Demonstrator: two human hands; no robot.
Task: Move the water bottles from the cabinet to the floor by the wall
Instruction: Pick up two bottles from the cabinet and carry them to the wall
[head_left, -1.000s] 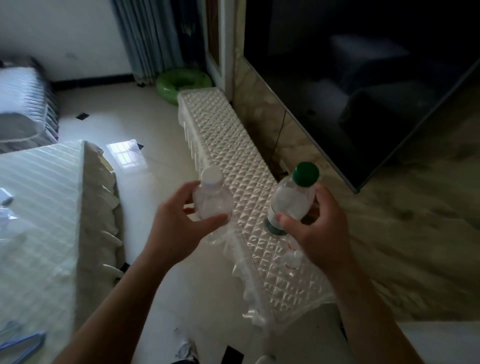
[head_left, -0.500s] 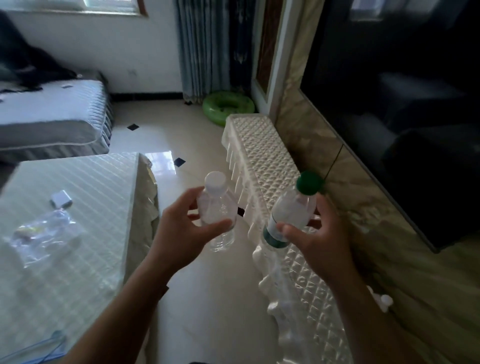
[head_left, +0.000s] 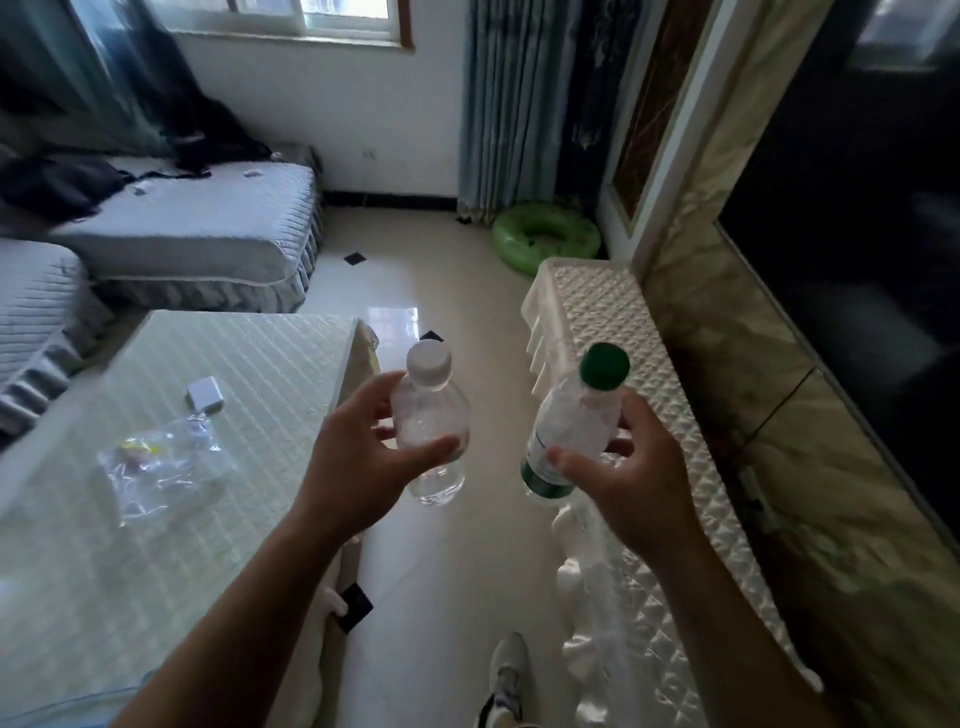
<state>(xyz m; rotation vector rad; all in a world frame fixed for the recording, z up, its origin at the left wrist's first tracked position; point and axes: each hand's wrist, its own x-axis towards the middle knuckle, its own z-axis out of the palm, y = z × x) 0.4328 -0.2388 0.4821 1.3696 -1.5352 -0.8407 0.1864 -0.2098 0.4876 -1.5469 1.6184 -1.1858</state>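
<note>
My left hand (head_left: 358, 457) grips a clear water bottle with a white cap (head_left: 428, 410), held upright over the tiled floor (head_left: 457, 561). In my right hand (head_left: 634, 488) is a second clear bottle with a green cap and green label band (head_left: 571, 421), tilted slightly left, above the front edge of the low cabinet (head_left: 623, 332). The cabinet is covered in white quilted cloth and runs along the marble wall (head_left: 737, 322) on the right. Both bottles are in the air, apart from each other.
A coffee table (head_left: 156, 499) with a pale quilted cover stands at left, bearing a plastic bag (head_left: 161, 462) and a small white box (head_left: 205, 395). Grey sofas (head_left: 197, 228) sit behind it. A green swim ring (head_left: 545, 236) lies by the curtain. A dark TV (head_left: 857, 218) hangs on the wall. My shoe (head_left: 506, 675) is below.
The view has lifted and turned left, bringing in the sofas, window and far wall. Both hands keep their bottles and have drifted off the cabinet top toward the aisle.
</note>
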